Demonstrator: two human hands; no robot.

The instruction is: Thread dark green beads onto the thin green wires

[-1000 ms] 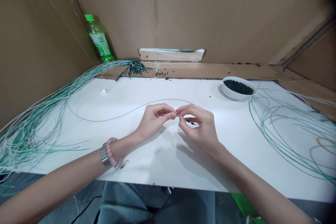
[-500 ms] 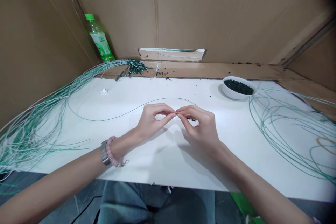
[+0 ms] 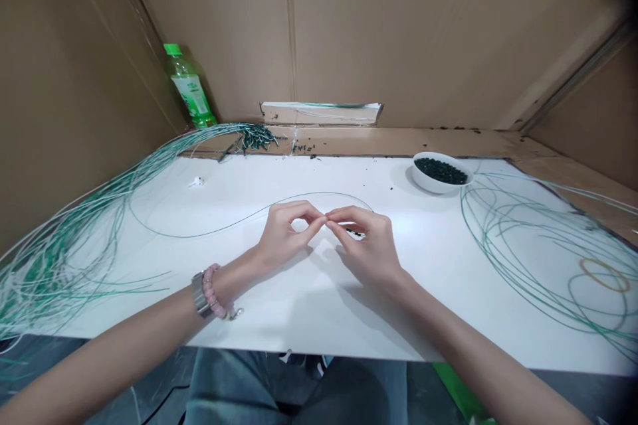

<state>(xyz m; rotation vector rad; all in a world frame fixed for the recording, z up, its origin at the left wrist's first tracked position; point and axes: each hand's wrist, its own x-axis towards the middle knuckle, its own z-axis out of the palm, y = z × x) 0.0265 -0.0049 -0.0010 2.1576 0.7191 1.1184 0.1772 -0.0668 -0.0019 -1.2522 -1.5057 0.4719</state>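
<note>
My left hand and my right hand meet over the middle of the white board, thumb and forefinger of each pinched together, fingertips touching. What lies between the fingertips is too small to make out. A thin green wire curves across the board from the left and passes behind my right hand. Several small black beads on a strand show just under my right fingers. A white bowl of dark beads sits at the back right.
Green and white wires spread over the left side, their beaded ends at the back. Looped green wires and a tan ring lie right. A green bottle leans in the back left corner; a small white object lies nearer.
The view has shifted slightly, so the bottle and bowl appear lower. Both hands keep their fingertips together, and appear slightly further left in the picture.
</note>
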